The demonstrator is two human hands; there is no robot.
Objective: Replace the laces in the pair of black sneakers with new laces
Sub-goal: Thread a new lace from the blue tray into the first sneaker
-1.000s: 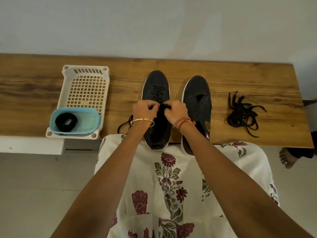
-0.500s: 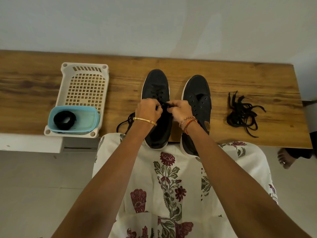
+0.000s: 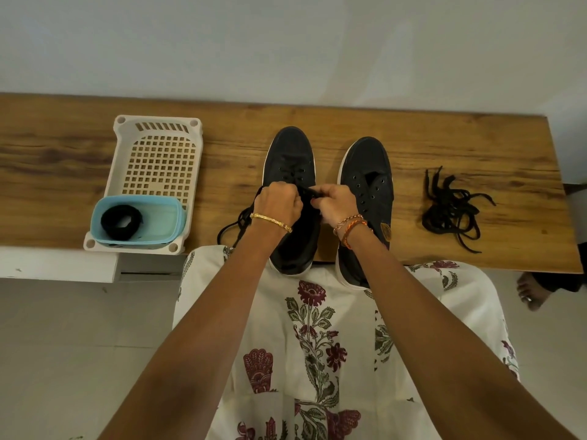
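The 2 black sneakers stand side by side on the wooden bench point(image 3: 476, 147), toes pointing away from the person, heels at the near edge. Both hands work over the left sneaker point(image 3: 290, 160). The left hand point(image 3: 278, 203) has its fingers curled and pinches a black lace point(image 3: 309, 192); the right hand point(image 3: 336, 204) also curls in and pinches the same lace from the other side. The short stretch of lace between them runs crosswise over the tongue, at right angles to the shoe's long axis, and sits just beyond the knuckles, toward the toe. Each hand is about equally near it. The next eyelets to fill probably lie right under the hands, so the coming move looks like a pull or a feed across the shoe rather than along it.

The loose tail of this lace point(image 3: 235, 228) loops out on the bench to the left of the shoe. The right sneaker point(image 3: 367, 166) shows open eyelets and no lace. A tangled pile of black laces point(image 3: 451, 208) lies well apart to the right. A white basket point(image 3: 158, 128) holds a blue tub point(image 3: 158, 217) with a coiled black lace point(image 3: 122, 222) inside.

The fingertips themselves are hidden behind the knuckles, so which eyelet is being threaded cannot be told, nor how many rows are done
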